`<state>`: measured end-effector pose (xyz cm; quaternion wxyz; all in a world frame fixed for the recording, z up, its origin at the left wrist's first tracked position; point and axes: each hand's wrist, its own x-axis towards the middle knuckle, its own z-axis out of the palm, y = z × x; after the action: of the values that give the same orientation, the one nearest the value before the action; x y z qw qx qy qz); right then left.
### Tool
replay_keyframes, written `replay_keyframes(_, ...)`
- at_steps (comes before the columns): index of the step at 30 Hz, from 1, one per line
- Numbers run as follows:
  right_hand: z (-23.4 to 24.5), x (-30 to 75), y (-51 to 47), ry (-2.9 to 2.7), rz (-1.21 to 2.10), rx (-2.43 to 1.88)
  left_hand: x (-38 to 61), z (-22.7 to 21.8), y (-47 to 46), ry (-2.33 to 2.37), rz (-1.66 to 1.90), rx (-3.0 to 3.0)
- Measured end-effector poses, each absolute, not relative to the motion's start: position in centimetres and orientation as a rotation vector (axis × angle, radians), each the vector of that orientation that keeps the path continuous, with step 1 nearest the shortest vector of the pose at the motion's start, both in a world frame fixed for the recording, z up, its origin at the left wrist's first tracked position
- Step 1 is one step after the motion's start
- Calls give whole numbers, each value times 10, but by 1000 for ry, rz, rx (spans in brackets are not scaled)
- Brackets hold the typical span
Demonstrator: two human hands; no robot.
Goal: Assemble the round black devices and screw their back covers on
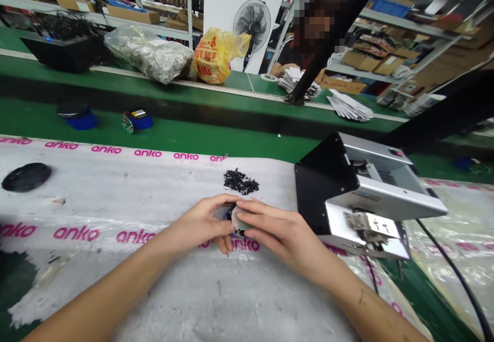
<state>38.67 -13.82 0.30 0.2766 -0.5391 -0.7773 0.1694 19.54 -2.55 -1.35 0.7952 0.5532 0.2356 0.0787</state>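
Observation:
My left hand (208,223) is closed around a small round part (240,222) with a dark rim and a pale disc-like face. The fingers of my right hand (276,228) press on the same part from the right and cover much of it, so its exact kind is hidden. Just beyond my hands, a small heap of tiny black pieces (241,181) lies on the white sheet (154,187) printed with pink "anko" lettering.
To the right stands a silver and black bench machine (370,192) with a cable. A dark oval piece (27,176) lies at the left. Farther back are a blue-black housing (79,117) and another with an exposed circuit board (138,119). Across the bench sits a person (301,48).

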Motion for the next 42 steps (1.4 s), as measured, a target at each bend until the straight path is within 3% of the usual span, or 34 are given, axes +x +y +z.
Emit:
replay_keyframes(15, 20, 388, -133, -2298, 244, -1436, 195, -16, -16, 432, 121, 1066)
replay_keyframes(35, 19, 382, -133, -2066, 472, -1547, 203, -9, -38, 672, 190, 1254)
replay_keyframes(42, 17, 385, -129, -2122, 352, -1548, 208, -11, -42, 582, 218, 1083)
